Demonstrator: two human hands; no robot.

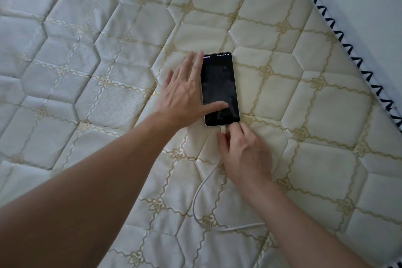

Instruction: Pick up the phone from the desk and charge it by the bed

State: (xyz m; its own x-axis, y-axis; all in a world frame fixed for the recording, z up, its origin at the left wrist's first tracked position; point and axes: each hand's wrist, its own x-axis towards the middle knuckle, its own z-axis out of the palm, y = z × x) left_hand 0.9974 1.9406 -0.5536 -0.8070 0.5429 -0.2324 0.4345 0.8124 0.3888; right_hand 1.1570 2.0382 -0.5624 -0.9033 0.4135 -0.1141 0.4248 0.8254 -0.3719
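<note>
Near the bottom of the frame the white cable [196, 200] curls over the quilted bed [87, 72] and runs up to our right hand [245, 154]. Its fingers [236, 129] pinch the plug [223, 129] at the lower end of the phone [219, 89]. The phone lies flat in the middle of the frame, screen up. Our left hand [185, 93] is spread loose, gripping nothing; only the thumb rests on the glass to steady it. The phone looks light, stiff and smooth — it may slide on this soft cover, so we would hold it by its long edges. It is a slim dark slab with a pale rim, and small icons show along its top.
</note>
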